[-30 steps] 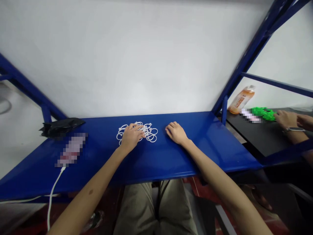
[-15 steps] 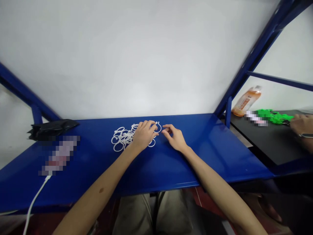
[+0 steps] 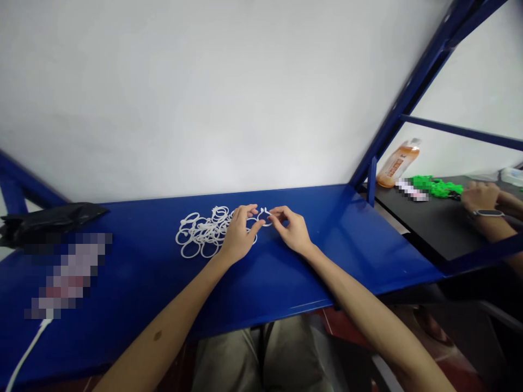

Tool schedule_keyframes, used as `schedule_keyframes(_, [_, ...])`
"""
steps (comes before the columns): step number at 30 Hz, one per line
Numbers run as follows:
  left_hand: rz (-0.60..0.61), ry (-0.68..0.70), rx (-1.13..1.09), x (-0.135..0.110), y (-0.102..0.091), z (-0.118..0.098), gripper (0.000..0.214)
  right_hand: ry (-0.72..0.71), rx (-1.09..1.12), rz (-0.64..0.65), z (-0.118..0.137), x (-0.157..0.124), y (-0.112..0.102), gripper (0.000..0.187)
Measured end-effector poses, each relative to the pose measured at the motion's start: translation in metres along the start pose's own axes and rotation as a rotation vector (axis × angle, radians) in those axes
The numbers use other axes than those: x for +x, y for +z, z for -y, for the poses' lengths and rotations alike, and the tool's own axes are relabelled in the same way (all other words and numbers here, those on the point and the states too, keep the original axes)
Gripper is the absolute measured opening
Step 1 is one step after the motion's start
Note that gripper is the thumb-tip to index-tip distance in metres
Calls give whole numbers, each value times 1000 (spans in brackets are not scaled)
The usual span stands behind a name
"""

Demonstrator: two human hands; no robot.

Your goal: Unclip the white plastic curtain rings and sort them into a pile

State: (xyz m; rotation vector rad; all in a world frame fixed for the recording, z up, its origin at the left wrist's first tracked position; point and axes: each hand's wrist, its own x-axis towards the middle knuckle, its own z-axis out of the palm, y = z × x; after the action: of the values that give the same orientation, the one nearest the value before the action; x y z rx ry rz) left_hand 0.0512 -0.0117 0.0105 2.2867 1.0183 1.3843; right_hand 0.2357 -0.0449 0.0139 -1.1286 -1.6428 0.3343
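Observation:
Between my two hands is a white, thin, open ring (image 3: pixel 263 224) with small knobbed ends, like a shower curtain ring. My right hand (image 3: pixel 291 228) pinches its right side between thumb and fingers. To its left, my left hand (image 3: pixel 241 231) has its thumb and fingers apart, with nothing held between them. A loose pile of similar white rings (image 3: pixel 200 231) lies on the blue table (image 3: pixel 261 294), partly covered by my left hand.
A black plastic bag (image 3: pixel 53 220) and a blurred-out object with a white cable (image 3: pixel 26 348) lie at the left. Beyond the blue frame at right, a co-worker's hands (image 3: pixel 484 198) are by green items (image 3: pixel 441 188) and an orange drink bottle (image 3: pixel 398 163) on a black table.
My right hand has closed on the single ring, which was at my left fingertips. My left fingers have spread from it. The view has shifted slightly.

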Motion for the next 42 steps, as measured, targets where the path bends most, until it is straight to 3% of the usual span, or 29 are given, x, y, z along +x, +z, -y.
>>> schedule_keyframes(5, [66,-107,30,10,-11,5,10,-63,-17,47,-1,-1,0,16])
schedule_keyframes(12, [111,-28,64,13,-20,-1,12,-108,-35,75,0,-3,-1,16])
schedule_keyframes(20, [73,82,69,4,-13,-9,16,-58,-19,114,8,-5,-2,13])
schedule_keyframes(26, [116,196,147,-3,-13,-13,22,-139,-53,174,9,-9,-4,18])
schedule_keyframes(32, [161,245,321,5,-25,-3,16,-228,-183,114,3,2,-7,16])
schedule_keyframes(37, [87,143,412,9,-32,20,24,-86,-419,44,-26,12,-25,22])
schedule_keyframes(42, [169,75,418,11,-38,32,25,71,-659,159,-51,12,-41,20])
